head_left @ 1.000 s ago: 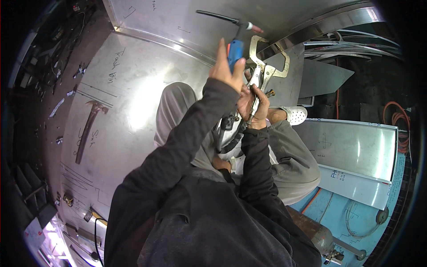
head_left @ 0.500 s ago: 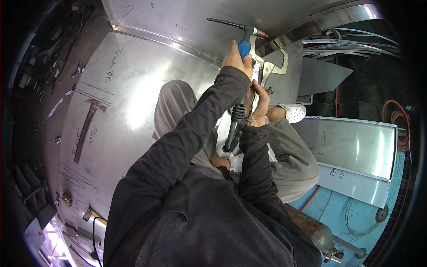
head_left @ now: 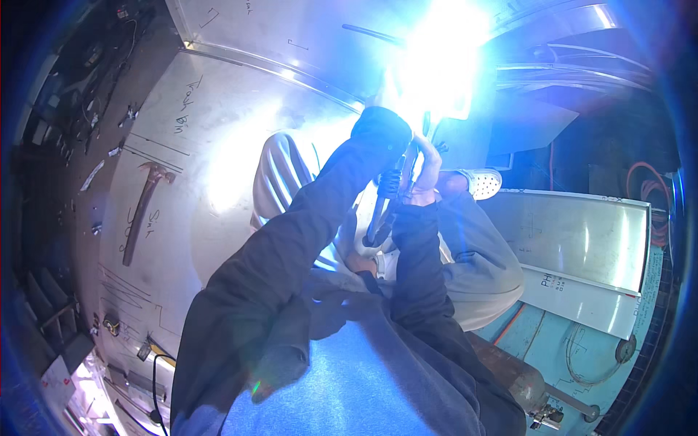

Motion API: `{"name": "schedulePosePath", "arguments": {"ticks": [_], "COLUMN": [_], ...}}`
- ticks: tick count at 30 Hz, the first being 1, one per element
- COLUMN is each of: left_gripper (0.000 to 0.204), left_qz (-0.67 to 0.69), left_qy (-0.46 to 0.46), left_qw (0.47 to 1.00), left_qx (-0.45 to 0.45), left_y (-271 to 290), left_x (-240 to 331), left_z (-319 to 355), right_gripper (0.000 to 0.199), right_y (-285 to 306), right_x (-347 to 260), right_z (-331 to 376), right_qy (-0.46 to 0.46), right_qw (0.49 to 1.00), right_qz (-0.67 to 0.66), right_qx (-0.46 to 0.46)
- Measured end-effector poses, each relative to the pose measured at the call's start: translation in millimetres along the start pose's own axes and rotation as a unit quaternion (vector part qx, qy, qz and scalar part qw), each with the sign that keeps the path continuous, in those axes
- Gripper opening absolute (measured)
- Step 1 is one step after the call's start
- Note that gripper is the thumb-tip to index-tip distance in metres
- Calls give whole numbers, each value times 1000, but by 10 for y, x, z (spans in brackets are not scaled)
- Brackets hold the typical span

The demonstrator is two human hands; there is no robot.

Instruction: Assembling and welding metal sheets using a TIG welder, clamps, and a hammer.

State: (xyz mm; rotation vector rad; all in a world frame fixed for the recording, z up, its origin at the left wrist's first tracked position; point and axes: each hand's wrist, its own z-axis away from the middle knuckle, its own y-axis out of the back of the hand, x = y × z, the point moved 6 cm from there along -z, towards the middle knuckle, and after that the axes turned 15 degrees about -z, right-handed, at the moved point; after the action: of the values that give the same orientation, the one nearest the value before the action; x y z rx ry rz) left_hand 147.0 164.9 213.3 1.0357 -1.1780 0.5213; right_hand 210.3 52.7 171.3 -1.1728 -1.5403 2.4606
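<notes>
A blinding blue-white welding arc (head_left: 445, 62) flares at the inner corner of the bent sheet metal, at the top. My left hand (head_left: 390, 96) grips the welding torch (head_left: 369, 32); glare washes out its fingers and the torch head, leaving the long black back cap visible. The torch's ribbed black cable (head_left: 389, 185) runs down between my forearms. My right hand (head_left: 429, 171), just below, is closed around the handle of a locking C-clamp (head_left: 416, 156), whose jaws are lost in the light. Both arms reach forward over my bent legs.
A hammer (head_left: 145, 211) and a tape measure (head_left: 110, 325) lie on the marked metal sheet (head_left: 218, 109) to the left. At right are a bent metal panel (head_left: 574, 232), coiled orange hose (head_left: 651, 189) and metal strips (head_left: 574, 69). A brown gas cylinder (head_left: 512, 370) lies lower right.
The arc has lit at the torch tip, flooding the corner, my sleeves and clothes with blue light. Both hands stay in nearly the same place.
</notes>
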Motion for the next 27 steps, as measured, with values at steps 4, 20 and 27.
{"name": "schedulePosePath", "arguments": {"ticks": [4, 20, 27], "left_gripper": [71, 73, 73], "left_qz": [-15, 0, -34], "left_qy": [7, 47, 33], "left_qw": [998, 999, 998], "left_qx": [52, 6, 36], "left_y": [66, 142, 40], "left_x": [20, 117, 17], "left_z": [16, 93, 37], "right_gripper": [18, 14, 17], "right_y": [-124, 1, -175], "right_x": [40, 3, 33], "right_z": [38, -13, 49], "right_qy": [-61, 13, -28], "right_qw": [989, 995, 988], "right_qz": [-115, -101, -136], "right_qx": [-70, -11, -65]}}
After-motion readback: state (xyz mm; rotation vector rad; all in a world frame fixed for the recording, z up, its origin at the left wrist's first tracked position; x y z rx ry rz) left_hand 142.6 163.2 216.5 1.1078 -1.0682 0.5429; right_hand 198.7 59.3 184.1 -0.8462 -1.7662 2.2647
